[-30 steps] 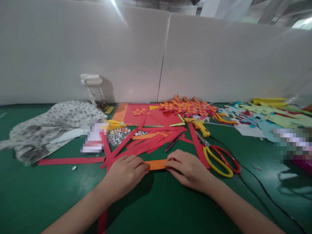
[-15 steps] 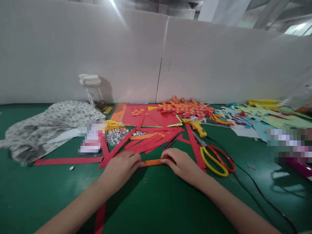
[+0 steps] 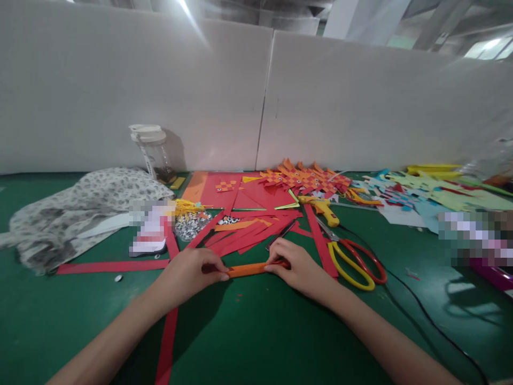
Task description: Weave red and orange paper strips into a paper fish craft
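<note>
Orange paper strip (image 3: 247,269) lies flat on the green table (image 3: 280,342) btwn both hands, left hand (image 3: 188,275) & right hand (image 3: 298,264) each pinching an end w/ fingertips—looks featherlight, floppy, creases easily, so best held at the ends.
</note>
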`<state>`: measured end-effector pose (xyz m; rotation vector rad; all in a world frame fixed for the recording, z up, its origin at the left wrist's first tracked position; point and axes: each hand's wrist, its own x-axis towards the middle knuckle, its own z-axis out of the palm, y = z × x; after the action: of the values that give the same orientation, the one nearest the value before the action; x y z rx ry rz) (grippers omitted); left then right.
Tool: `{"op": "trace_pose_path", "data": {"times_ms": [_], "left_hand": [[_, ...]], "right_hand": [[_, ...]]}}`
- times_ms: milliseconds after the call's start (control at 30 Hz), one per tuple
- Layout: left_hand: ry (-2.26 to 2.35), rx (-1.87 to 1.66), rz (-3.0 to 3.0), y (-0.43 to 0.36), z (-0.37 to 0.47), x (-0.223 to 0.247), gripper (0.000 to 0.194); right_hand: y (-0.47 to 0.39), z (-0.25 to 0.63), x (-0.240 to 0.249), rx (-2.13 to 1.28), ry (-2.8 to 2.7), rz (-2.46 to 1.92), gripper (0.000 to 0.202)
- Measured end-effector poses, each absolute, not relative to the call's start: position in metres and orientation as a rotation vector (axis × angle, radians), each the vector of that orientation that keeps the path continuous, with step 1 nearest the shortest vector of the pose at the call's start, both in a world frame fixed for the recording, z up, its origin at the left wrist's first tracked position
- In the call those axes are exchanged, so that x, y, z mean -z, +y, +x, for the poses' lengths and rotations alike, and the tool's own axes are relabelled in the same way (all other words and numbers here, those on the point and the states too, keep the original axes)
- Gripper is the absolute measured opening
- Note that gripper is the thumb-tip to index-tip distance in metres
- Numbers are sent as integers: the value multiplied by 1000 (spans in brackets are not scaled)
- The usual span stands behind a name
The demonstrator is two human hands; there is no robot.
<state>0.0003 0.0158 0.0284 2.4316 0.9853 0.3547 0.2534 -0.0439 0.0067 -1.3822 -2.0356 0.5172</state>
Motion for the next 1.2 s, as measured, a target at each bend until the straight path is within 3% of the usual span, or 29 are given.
{"op": "trace_pose_path", "data": {"times_ms": [133,567,833,933,1033,1200], "left_hand": [[972,-273,2386,13,-3,-30,8],[1093,-327,2505,3,2,-29,33],[1030,-381,2601,0,4,-28,19],[1008,-391,2606,1,4,-27,14],[991,-408,2571,2,5,-26,6],[937,-430,2547,6,4,-24,11]], "right_hand": [[-53,256,-8,-498,-2130,-1318,18],[-54,257,-9,-497,-2177,-1281,19],[-54,258,-5,-476,-2125,-1253,17],[-52,258,-4,-455,-2127,-1279,26],[-51,257,-1,-411,-2152,-1258,18],[-48,258,4,-349,-2170,-1206,16]]}}
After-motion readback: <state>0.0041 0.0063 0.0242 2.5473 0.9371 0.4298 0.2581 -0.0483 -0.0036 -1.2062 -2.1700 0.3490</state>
